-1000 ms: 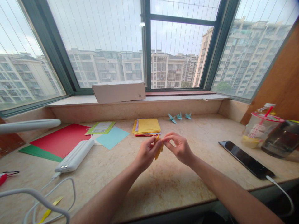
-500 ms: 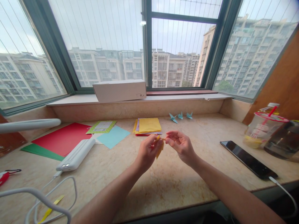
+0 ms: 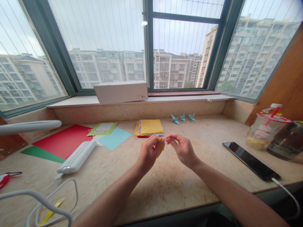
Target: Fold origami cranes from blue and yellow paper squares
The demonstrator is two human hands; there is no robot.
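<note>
A small piece of folded yellow paper (image 3: 161, 151) is pinched in my left hand (image 3: 149, 151), above the middle of the counter. From the right, my right hand (image 3: 181, 148) closes thumb and forefinger on a thin tip of that same paper. The fingers hide most of its shape. Beyond my hands lies a stack of square paper (image 3: 151, 126), yellow on top with purple and red edges below. Three light-blue folded paper cranes (image 3: 182, 117) stand behind and to the right.
On the left lie red paper (image 3: 63, 140), green paper (image 3: 42, 154), light-blue paper (image 3: 115, 138) and a white power bank (image 3: 77, 157) with cables. A phone (image 3: 251, 160) on a cable, a plastic cup (image 3: 266, 130) and a dark container (image 3: 286, 142) are right. A white box (image 3: 121, 92) rests on the sill.
My fingers have shifted slightly around the yellow paper, which shows a little less below my left hand. Everything on the counter stays where it was.
</note>
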